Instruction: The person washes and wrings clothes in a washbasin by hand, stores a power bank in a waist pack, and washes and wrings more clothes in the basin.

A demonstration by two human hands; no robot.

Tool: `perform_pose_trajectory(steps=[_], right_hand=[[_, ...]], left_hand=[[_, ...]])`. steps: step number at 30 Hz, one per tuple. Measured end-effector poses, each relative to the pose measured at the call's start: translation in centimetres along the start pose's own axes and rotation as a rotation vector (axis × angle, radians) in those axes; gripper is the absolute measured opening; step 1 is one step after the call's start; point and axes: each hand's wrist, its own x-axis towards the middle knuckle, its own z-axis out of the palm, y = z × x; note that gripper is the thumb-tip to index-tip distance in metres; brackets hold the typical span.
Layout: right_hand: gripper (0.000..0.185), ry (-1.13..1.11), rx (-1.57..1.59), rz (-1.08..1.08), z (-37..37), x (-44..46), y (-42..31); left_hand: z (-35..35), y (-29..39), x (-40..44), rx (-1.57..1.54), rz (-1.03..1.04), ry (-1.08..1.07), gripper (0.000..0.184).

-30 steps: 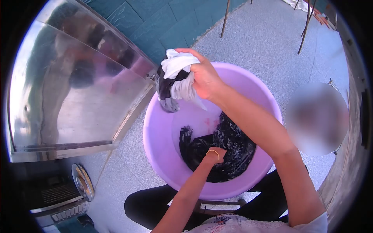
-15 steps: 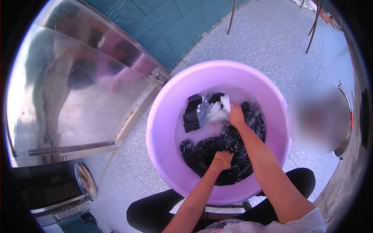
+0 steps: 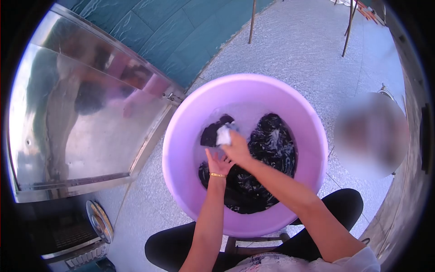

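Note:
A large pink-purple basin [image 3: 181,190] holds soapy water and wet dark clothes [image 3: 274,149]. My right hand [image 3: 237,148] is closed on a bunched white-and-grey cloth [image 3: 224,135] above the water, left of the basin's middle. Just below it, my left hand [image 3: 217,165] is turned palm up with its fingers spread, holding nothing. A gold-coloured bracelet [image 3: 218,175] circles that wrist. Another piece of black fabric [image 3: 211,134] lies in the water beyond my hands. Part of the white-and-grey cloth is covered by my right fingers.
To the left stands a shiny metal cabinet [image 3: 86,131], its corner close to the basin. A round tray [image 3: 99,222] leans near the lower left. Thin metal legs [image 3: 253,22] stand on the speckled floor at the back. A blurred area covers the right side.
My right hand has moved left, carrying the white-and-grey cloth, which is now bunched up. My left hand has left the dark clothes, moved up and left, and opened palm up.

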Motion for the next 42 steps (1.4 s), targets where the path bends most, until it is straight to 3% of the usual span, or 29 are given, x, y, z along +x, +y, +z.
perform_pose_trajectory(steps=[1,6,9,11,14,19,21,22,23,24,25,27,29,30,31,32,34,35,36,37,38,39,40,41,42], right_hand=[[0.028,-0.003,0.009,-0.048,-0.6,-1.1,-3.5],[0.031,-0.102,0.245,-0.261,-3.6,-7.4,-13.3],[0.037,-0.040,0.219,-0.270,-3.5,-8.6,-13.3],[0.041,0.087,-0.078,-0.388,-2.6,-8.5,-11.6],[0.043,0.096,-0.167,-0.477,-1.4,-6.6,-9.8],[0.032,0.066,-0.227,-0.466,-1.6,-1.5,-9.5],[0.028,0.202,-0.089,-0.527,-1.2,1.0,-7.6],[0.025,0.165,-0.143,-0.453,-1.3,2.1,-6.7],[0.022,0.127,-0.195,-0.378,-1.7,3.2,-5.5],[0.026,0.096,-0.323,-0.281,-1.9,4.8,-3.4],[0.030,0.066,-0.449,-0.182,-2.4,6.2,-1.3],[0.030,0.000,-0.623,-0.306,-5.4,7.1,1.8],[0.029,-0.082,-0.838,0.132,-6.1,8.1,4.7],[0.029,-0.089,-0.838,0.134,-6.4,8.2,5.9],[0.027,0.155,-0.561,0.359,-6.7,8.3,6.9],[0.029,0.394,-0.271,0.570,-6.5,8.5,7.8],[0.033,0.416,-0.281,0.528,-4.3,7.6,9.6],[0.039,0.440,-0.289,0.484,-2.8,6.7,10.8],[0.053,0.403,-0.589,0.019,-0.6,4.8,12.5],[0.046,0.316,-0.432,0.249,0.5,3.4,10.6],[0.046,0.310,-0.435,0.252,0.8,2.3,10.8],[0.040,0.029,-0.406,0.222,1.0,1.4,11.2],[0.035,-0.249,-0.370,0.187,1.0,1.0,11.6],[0.035,-0.254,-0.370,0.186,0.1,1.8,12.3],[0.030,-0.338,-0.416,0.195,-1.2,3.1,13.3]], left_hand=[[-0.5,0.1,0.6,-0.085,-0.010,-0.222,0.060],[-0.4,1.0,1.1,-0.072,0.016,-0.310,0.060],[0.0,1.5,1.3,-0.050,0.049,-0.370,0.060],[0.2,1.7,1.5,-0.038,0.070,-0.409,0.061],[0.7,2.0,1.7,-0.025,0.098,-0.459,0.061],[1.7,2.4,2.0,-0.018,0.142,-0.544,0.061],[2.2,2.5,2.1,-0.021,0.168,-0.577,0.061],[3.7,2.6,1.1,-0.023,0.187,-0.592,0.061],[4.8,2.1,-0.3,0.160,0.241,-0.537,0.047],[5.3,2.2,-1.6,0.171,0.263,-0.304,0.040],[6.3,2.5,-3.3,0.186,0.180,-0.322,0.037],[5.9,3.3,-4.3,0.217,0.101,-0.281,0.033],[6.1,4.8,-4.0,0.217,0.190,-0.283,0.033],[6.0,5.7,-3.8,0.223,0.274,-0.295,0.033],[4.3,6.6,-2.3,0.137,0.329,-0.154,0.033],[2.7,6.3,-0.7,0.136,0.328,-0.151,0.033],[0.2,5.1,2.1,0.345,0.539,0.097,0.036],[-1.0,3.6,3.5,0.557,0.549,0.124,0.037],[-2.4,1.8,4.9,0.772,0.552,0.152,0.039],[-4.8,0.1,6.7,1.055,0.553,0.142,0.040],[-6.6,-1.0,7.7,1.338,0.545,0.130,0.041],[-6.2,-0.6,7.0,1.335,0.540,0.136,0.041],[-5.4,0.3,5.9,1.221,0.220,0.122,0.046],[-4.7,1.2,5.0,1.089,-0.089,0.106,0.050],[-5.3,2.1,4.7,1.088,-0.088,0.109,0.050]])
